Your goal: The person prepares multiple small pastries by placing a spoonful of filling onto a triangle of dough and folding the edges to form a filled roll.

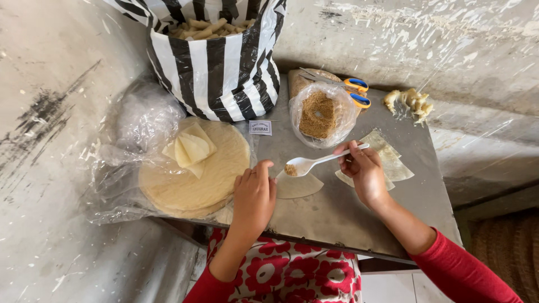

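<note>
Right hand (365,171) gripped white spoon (314,163), loaded with brown filling (290,169), over the wrapper piece (297,185) on the worktop (348,219). Left hand (254,197) lay open, pinning the wrapper's edge. Best: tip slowly, deposit centrally.

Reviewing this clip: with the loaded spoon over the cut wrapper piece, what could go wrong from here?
1. The white spoon in the right hand carries loose brown filling; a tilt could scatter crumbs on the metal table rather than the wrapper piece.
2. The left hand pins only the wrapper's edge, so the thin sheet might shift or tear.
3. The open filling bag sits close behind the spoon hand and could be knocked.
</note>
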